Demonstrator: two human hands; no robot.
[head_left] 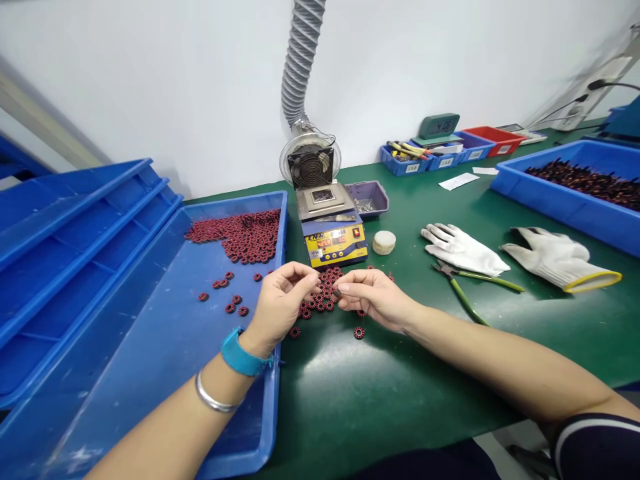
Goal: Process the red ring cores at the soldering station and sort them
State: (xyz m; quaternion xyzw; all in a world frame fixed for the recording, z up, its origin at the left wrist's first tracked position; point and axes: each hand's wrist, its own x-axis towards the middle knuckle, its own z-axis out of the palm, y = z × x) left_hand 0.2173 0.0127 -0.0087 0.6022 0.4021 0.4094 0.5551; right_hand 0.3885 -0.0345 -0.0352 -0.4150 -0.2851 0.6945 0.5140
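Observation:
Above a pile of small red-and-black ring coils on the green table, my two hands face each other with their fingertips a short gap apart. My right hand is closed in a pinch on a small dark piece, which looks like a ring coil seen edge-on. Thumb and index finger of my left hand are pinched together; whatever lies between them is too small to make out. A single loose ring coil lies below my right hand. Just behind the pile stands a yellow-and-blue solder pot with a lit red display.
Left is a blue tray holding many ring coils, beside stacked blue trays. To the right lie green-handled cutters, white gloves and a round whitish block. A fume duct hangs behind; a filled blue bin stands far right.

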